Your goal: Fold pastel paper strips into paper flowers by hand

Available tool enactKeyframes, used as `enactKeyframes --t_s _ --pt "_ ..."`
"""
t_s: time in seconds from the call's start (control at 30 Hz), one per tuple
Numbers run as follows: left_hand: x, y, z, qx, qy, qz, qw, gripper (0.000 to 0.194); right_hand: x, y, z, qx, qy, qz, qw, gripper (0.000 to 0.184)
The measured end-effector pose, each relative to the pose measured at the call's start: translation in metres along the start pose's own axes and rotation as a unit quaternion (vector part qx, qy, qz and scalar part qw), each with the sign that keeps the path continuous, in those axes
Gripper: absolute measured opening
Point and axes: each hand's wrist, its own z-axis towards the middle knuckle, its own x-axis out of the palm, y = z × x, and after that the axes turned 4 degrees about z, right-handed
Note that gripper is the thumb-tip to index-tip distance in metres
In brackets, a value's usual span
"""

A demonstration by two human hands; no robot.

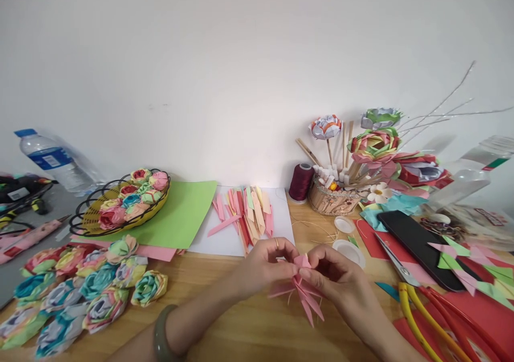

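Note:
My left hand (263, 265) and my right hand (335, 276) meet over the wooden table (241, 324), both pinching a pink folded paper piece (304, 287) with pointed strips fanning downward. Fingers of both hands are curled tight around its top. A ring shows on my left hand and a green bangle (160, 332) on that wrist. Just behind the hands lies a pile of folded paper strips (247, 215) in pink, orange and green on a white sheet.
Finished paper roses (80, 292) cover the left of the table; more fill a wire basket (120, 201) on green paper (184, 212). A water bottle (52, 161), thread spool (301, 182), flower basket (333, 198), scissors (405, 276) and black phone (417, 244) lie around.

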Motion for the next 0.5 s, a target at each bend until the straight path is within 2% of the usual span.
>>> enactKeyframes --t_s 0.17,0.37,0.5 --pt "0.0035 0.0026 0.0018 -0.023 -0.017 -0.062 0.998 0.02 -0.0009 -0.0054 0.0042 0.041 -0.007 0.057 0.998 0.028" --pt "0.0061 -0.0008 0.0033 -0.073 -0.065 -0.071 0.993 0.029 0.002 -0.006 0.0071 0.084 -0.026 0.099 0.991 0.031" --pt "0.0062 0.0037 0.0051 -0.051 -0.082 -0.076 0.992 0.034 -0.0016 -0.0066 0.0102 0.09 -0.004 0.067 0.994 0.028"
